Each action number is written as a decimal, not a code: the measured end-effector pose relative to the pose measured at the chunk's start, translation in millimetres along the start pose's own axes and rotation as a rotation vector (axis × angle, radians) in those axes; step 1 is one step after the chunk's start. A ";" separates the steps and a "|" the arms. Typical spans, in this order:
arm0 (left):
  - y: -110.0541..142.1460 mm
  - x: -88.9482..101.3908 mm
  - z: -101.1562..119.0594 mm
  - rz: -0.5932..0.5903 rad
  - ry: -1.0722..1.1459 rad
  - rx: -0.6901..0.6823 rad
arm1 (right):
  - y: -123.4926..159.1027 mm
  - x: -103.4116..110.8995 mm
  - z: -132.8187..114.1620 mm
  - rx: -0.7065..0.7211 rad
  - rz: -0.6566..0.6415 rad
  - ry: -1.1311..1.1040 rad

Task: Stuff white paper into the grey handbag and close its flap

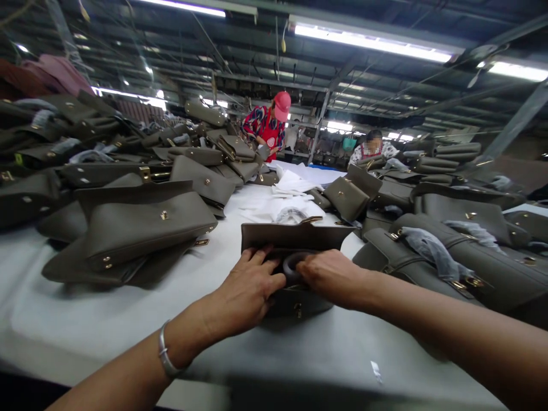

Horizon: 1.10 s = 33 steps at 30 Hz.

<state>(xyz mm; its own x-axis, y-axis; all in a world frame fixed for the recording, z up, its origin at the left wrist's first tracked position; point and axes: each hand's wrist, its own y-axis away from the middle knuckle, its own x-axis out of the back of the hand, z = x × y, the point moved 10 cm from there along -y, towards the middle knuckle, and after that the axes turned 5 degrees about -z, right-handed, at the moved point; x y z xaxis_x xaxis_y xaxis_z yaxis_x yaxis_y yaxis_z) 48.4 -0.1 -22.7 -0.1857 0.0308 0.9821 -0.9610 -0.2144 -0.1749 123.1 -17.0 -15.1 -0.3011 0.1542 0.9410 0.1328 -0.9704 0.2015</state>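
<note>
A dark olive handbag (294, 236) stands on the white table in front of me, its flap raised at the back and a gold clasp on its front. My left hand (246, 294) lies over the left side of the bag's mouth, fingers spread and reaching in under the flap. From the right, my right hand (336, 278) reaches into the opening, its fingers curled at a dark curved band (291, 264). Its fingertips are partly hidden inside the bag. A clear plastic wrap (291, 214) shows behind the flap.
Similar handbags lie at the left (149, 220) and in a heap (432, 262) at the right, some with plastic-wrapped hardware. White sheets (295, 184) lie farther back on the table (214, 348). A person in a red cap (282, 105) and another person (372, 151) work beyond.
</note>
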 end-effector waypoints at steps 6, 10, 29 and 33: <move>-2.8 2.2 0.2 -0.003 -0.016 -0.023 | -0.9 4.2 -7.9 0.098 -0.084 0.188; -1.7 1.7 0.9 0.000 -0.009 -0.018 | 6.1 11.5 -11.6 0.090 -0.074 0.192; 4.0 3.5 -1.0 0.107 0.023 -0.075 | -18.2 -14.4 -14.8 0.194 -0.247 -0.186; 11.9 3.9 -7.5 0.160 0.024 -0.122 | -14.4 -15.1 -11.0 0.219 -0.354 -0.213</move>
<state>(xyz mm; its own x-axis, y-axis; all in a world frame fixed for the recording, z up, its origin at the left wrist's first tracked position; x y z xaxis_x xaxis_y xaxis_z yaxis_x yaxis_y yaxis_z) 34.7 4.8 -21.5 -0.3417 0.0290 0.9393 -0.9361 -0.0988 -0.3375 115.4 -7.4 -35.2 -0.1662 0.5259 0.8341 0.2601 -0.7926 0.5515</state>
